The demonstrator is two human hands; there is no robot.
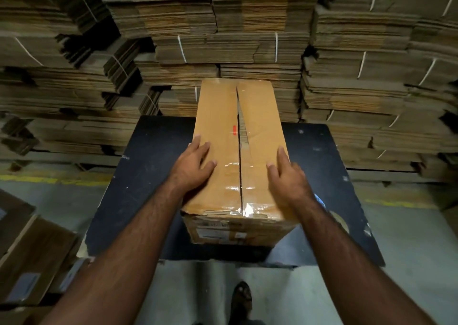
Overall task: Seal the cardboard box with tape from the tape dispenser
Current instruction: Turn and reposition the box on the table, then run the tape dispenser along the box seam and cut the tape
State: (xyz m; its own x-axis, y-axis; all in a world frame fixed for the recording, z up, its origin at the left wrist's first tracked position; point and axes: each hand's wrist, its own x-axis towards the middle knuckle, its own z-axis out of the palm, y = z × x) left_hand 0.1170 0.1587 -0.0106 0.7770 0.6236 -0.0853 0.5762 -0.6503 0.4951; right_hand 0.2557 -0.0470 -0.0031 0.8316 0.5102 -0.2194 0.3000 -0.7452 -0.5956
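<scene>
A long brown cardboard box [218,116] lies lengthwise on a dark table [148,166]. Its two top flaps are folded down, and a dark seam gapes between them, widest toward the far end. Old shiny tape scraps cling near the front edge. My left hand [193,166] lies flat on the left flap with fingers spread. My right hand [287,178] rests flat on the right flap at the box's right edge. Part of a tape roll [340,221] shows on the table behind my right forearm, mostly hidden.
Tall stacks of flattened, strapped cardboard [247,39] wall in the far side and both flanks of the table. More boxes [32,257] stand on the floor at the lower left. My foot [241,300] is on the grey concrete floor below the table's front edge.
</scene>
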